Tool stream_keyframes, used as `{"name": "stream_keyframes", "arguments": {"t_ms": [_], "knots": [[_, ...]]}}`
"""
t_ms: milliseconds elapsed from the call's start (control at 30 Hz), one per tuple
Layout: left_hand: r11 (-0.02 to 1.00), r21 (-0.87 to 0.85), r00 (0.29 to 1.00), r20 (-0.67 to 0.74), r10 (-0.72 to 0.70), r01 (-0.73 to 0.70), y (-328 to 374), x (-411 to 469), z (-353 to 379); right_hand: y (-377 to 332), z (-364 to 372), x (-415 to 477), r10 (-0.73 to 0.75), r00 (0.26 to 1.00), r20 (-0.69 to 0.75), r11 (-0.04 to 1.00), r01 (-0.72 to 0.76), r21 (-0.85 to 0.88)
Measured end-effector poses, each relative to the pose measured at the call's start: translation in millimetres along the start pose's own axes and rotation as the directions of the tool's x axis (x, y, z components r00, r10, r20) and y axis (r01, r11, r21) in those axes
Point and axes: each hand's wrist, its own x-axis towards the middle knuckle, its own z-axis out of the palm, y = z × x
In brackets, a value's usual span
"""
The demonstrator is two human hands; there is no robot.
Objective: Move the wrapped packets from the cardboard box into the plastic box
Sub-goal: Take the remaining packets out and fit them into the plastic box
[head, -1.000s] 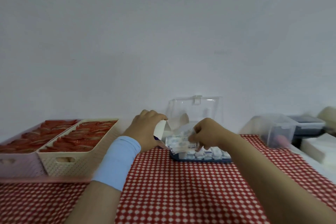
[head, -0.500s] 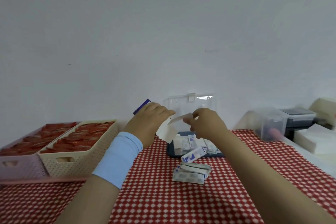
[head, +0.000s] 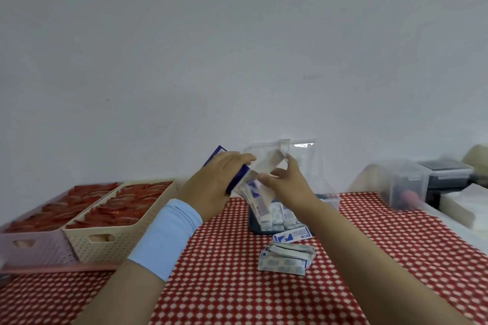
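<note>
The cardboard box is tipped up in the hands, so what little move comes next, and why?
Probably keep tipping the cardboard box, held in the left hand, so the packets sliding from its mouth drop into the plastic box below. The right hand holds the flap open. Some spilled packets already lie on the tablecloth.

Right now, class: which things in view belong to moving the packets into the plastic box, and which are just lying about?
Job: carton in the left hand; right hand; packets; plastic box.
Lying about: two baskets of red sachets; lidded tub; napkins.
</note>
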Motion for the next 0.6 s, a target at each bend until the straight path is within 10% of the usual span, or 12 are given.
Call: {"name": "stream_keyframes", "arguments": {"t_ms": [200, 433, 600], "knots": [[0.973, -0.217, 0.991, -0.084, -0.102, 0.081, -11, -13, 9, 5, 2, 7, -0.013, 0.999, 0.051, 0.999, 0.015, -0.048], [0.892, -0.293, 0.926, 0.265, -0.269, 0.343, -27, -28, 7, 13, 1, 12, -0.178, 0.984, 0.022, 0.967, 0.179, -0.183], [0.791, -0.387, 0.880, 0.260, -0.398, 0.473, -34, -33, 9, 2, 6, 23, -0.056, 0.998, 0.007, 0.968, 0.056, -0.246]]}}
